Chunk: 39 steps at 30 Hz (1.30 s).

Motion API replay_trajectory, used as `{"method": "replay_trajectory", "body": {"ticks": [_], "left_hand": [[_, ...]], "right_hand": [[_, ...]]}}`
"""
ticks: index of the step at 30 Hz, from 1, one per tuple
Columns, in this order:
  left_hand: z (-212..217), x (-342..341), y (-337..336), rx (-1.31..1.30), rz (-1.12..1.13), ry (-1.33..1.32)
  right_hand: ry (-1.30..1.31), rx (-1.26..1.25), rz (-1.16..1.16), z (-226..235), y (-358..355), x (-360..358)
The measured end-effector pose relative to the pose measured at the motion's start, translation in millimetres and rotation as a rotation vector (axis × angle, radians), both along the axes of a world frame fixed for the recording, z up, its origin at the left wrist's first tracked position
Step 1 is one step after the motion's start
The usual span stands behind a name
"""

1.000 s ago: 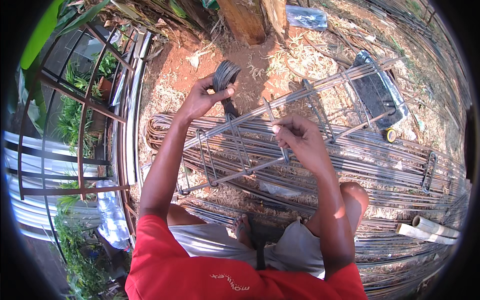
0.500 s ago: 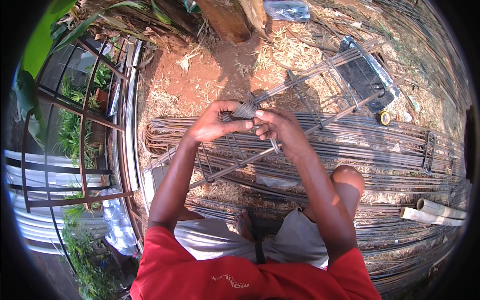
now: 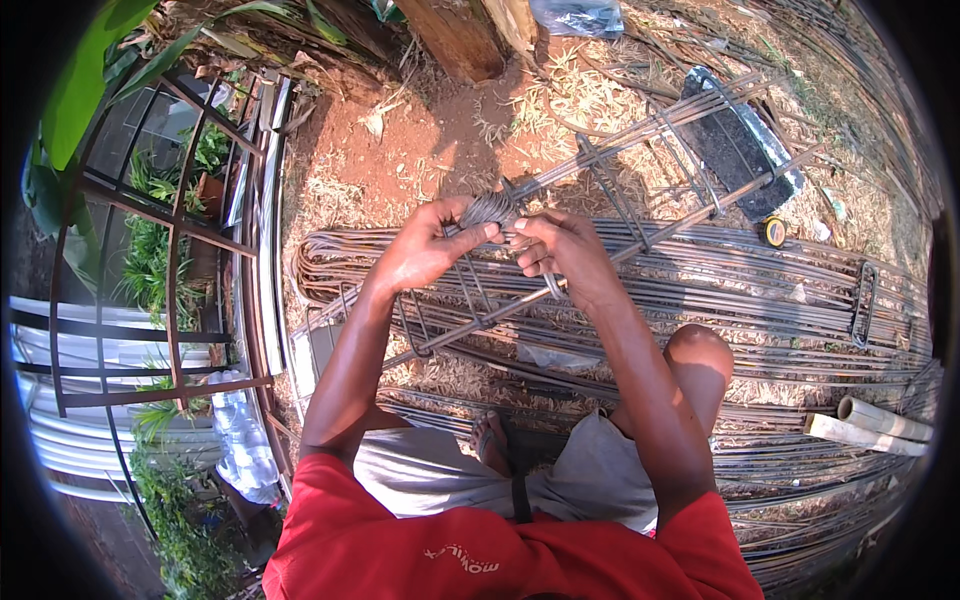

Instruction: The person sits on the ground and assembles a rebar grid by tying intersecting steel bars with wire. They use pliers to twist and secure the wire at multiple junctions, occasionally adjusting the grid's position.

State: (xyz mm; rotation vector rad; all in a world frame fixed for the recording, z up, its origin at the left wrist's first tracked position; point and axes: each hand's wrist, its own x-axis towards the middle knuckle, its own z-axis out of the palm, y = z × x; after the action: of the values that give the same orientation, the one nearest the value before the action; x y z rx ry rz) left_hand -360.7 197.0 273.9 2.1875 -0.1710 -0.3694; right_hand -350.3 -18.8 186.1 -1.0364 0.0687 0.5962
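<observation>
My left hand [image 3: 425,248] is closed around a bundle of thin grey tie wire [image 3: 488,210], its thumb pressed along the near side. Beside it, my right hand [image 3: 568,256] pinches at the bundle's right edge with thumb and forefinger; the other fingers are curled. A grey metal piece [image 3: 553,287] shows under the right palm, but its full shape is hidden. Both hands are above a long rebar cage [image 3: 646,244], made of straight bars with square stirrups, which slants from lower left to upper right.
Long bent rebar rods [image 3: 330,255] lie in rows beneath the cage. A black-and-white slab [image 3: 735,150] is under its far end, near a yellow tape measure [image 3: 773,231]. Pale pipes [image 3: 880,420] lie at right. A rusty metal frame [image 3: 170,230] stands at left, a tree trunk [image 3: 455,40] ahead.
The right fingers have shifted slightly at the wire bundle's edge, and the bundle has turned a little. The whole view has moved slightly; the cage looks unmoved.
</observation>
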Motion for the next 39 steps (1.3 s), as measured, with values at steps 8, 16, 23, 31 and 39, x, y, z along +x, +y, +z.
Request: {"method": "replay_trajectory", "body": {"ticks": [8, 16, 23, 31, 39], "left_hand": [[-13, -3, 4, 0.051, 0.014, -0.073], [-14, -8, 4, -0.072, 0.089, -0.002], [-24, -5, 12, -0.148, 0.124, -0.046], [-10, 3, 4, 0.126, 0.168, 0.117], [-4, 2, -17, 0.273, 0.209, -0.055]], "right_hand": [[0.065, 0.004, -0.051, -4, 3, -3], [0.115, 0.088, -0.032, -13, 13, -5], [0.134, 0.186, -0.057, -14, 21, -8], [0.107, 0.298, -0.058, 3, 11, -2], [-0.057, 0.269, -0.118, 51, -51, -3]]}}
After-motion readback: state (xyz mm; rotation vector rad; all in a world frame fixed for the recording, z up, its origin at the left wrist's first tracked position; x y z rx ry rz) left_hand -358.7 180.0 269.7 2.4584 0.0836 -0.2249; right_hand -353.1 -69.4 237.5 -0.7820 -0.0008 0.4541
